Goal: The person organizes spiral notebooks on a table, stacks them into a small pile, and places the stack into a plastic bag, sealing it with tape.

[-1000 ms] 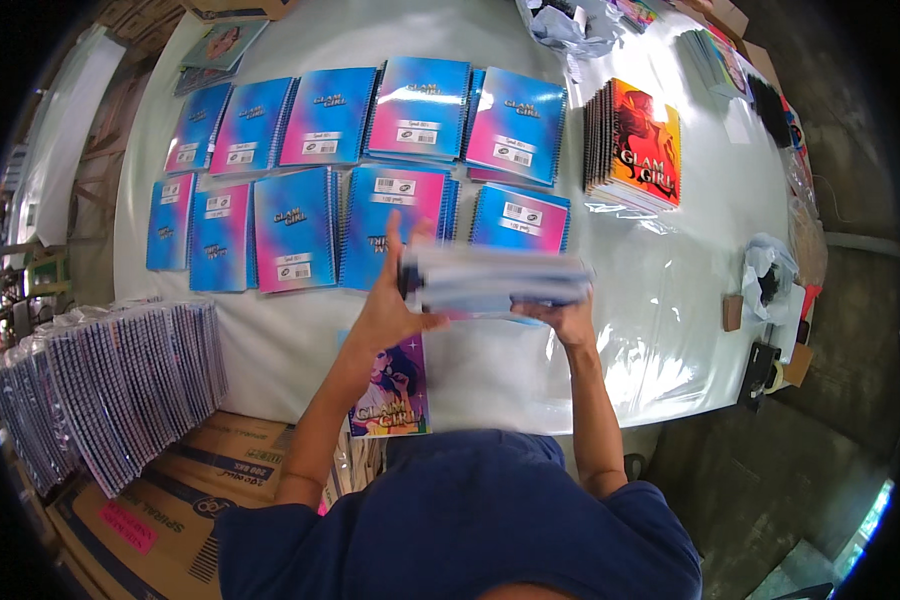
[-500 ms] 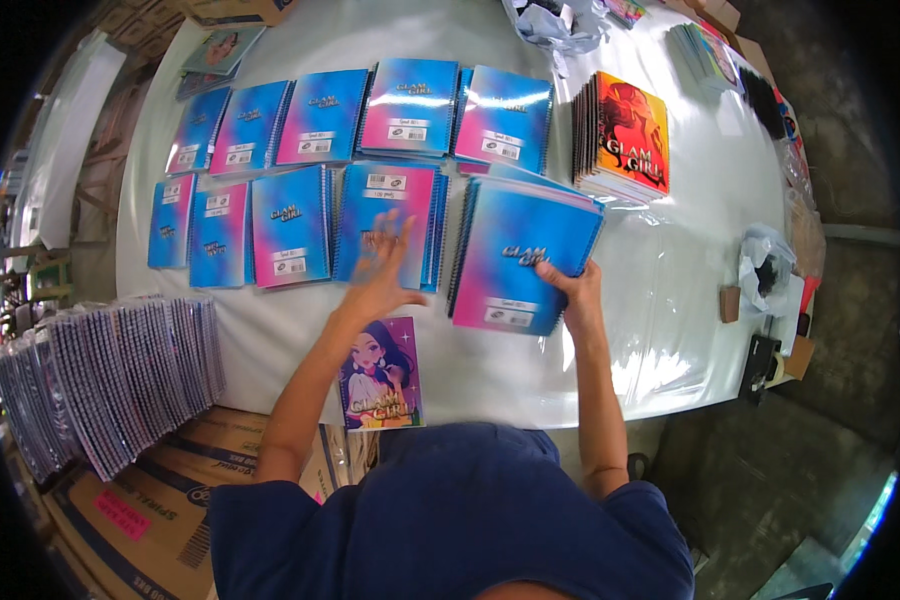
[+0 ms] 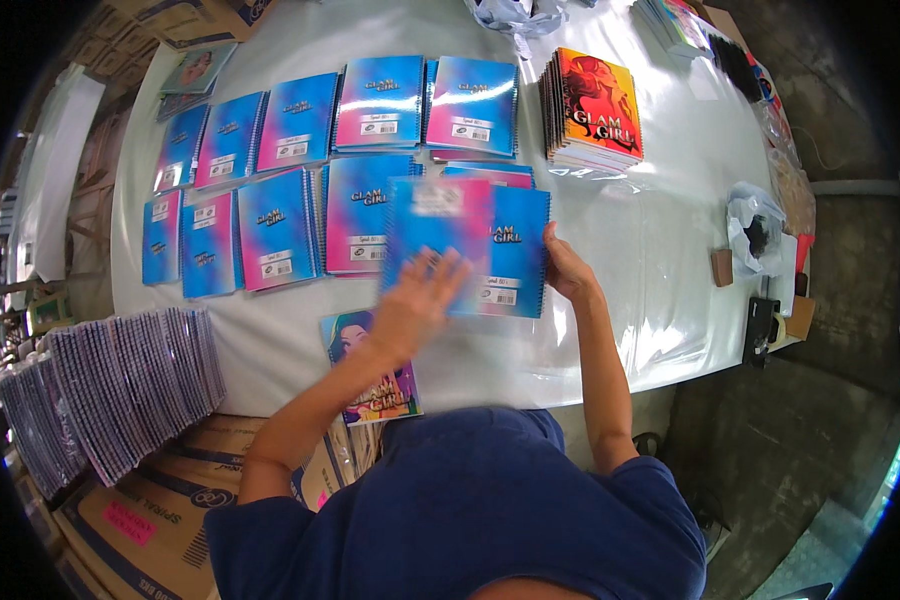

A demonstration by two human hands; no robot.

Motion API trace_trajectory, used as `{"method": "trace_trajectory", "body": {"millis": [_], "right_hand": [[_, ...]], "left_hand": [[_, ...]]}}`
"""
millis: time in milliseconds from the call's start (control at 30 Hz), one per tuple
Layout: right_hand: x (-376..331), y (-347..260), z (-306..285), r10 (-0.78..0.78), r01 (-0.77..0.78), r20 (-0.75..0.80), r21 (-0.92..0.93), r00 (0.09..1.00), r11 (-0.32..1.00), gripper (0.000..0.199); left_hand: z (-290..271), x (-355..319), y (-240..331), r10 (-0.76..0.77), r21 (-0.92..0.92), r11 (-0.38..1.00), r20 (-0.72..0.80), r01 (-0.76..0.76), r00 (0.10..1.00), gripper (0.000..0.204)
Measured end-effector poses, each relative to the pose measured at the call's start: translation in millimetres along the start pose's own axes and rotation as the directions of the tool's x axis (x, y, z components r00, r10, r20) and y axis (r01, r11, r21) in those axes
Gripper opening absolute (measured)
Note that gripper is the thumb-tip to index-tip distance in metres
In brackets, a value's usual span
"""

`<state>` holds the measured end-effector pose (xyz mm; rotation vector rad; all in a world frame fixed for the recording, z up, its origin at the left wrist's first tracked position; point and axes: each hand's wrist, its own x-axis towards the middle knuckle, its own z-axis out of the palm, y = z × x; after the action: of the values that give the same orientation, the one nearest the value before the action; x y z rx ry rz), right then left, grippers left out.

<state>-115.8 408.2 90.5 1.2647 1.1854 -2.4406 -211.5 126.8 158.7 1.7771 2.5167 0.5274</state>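
My left hand (image 3: 422,308), smeared by motion, has its fingers on a blue-and-pink spiral notebook (image 3: 438,235) that is blurred too and has its label at the top. That notebook overlaps another blue-and-pink spiral notebook (image 3: 518,250), label at the bottom. My right hand (image 3: 568,268) grips this one by its right edge, thumb pointing up along the side; its other fingers are partly hidden. Left of them lies a stack of the same notebooks (image 3: 355,225). Under my left forearm, at the table's near edge, is an illustrated notebook cover (image 3: 390,385), partly covered.
Two rows of blue-and-pink notebook stacks (image 3: 295,115) fill the table's left half. An orange-red notebook stack (image 3: 598,100) stands right of them. Wrapped notebooks (image 3: 135,385) rest on cardboard boxes (image 3: 170,510) at the left. A plastic bag (image 3: 755,235) lies near the right edge.
My left hand has carried the label-up notebook rightward off its stack, over the notebooks at my right hand. My right thumb has shifted from the cover to the edge. The view has shifted slightly.
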Motion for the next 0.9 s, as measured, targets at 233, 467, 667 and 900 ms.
{"method": "trace_trajectory", "body": {"millis": [233,467,667,900], "right_hand": [[-33,8,26,-0.349,0.336,-0.017,-0.228,0.937,0.914,0.061],[-92,14,-58,-0.374,0.372,-0.066,-0.036,0.925,0.928,0.052],[-77,29,-121,-0.303,0.281,-0.195,-0.132,0.933,0.950,0.048],[-73,31,-135,-0.285,0.266,-0.172,-0.125,0.943,0.956,0.041]], "left_hand": [[28,29,26,-0.239,-0.517,0.754,0.359,0.405,0.902,0.060],[99,67,-23,-0.615,-0.125,0.782,0.005,0.611,0.789,0.095],[90,69,-44,-0.550,-0.666,0.676,-0.173,0.314,0.817,0.082],[-89,126,27,0.410,-0.385,0.876,0.276,-0.291,0.869,0.076]]}}
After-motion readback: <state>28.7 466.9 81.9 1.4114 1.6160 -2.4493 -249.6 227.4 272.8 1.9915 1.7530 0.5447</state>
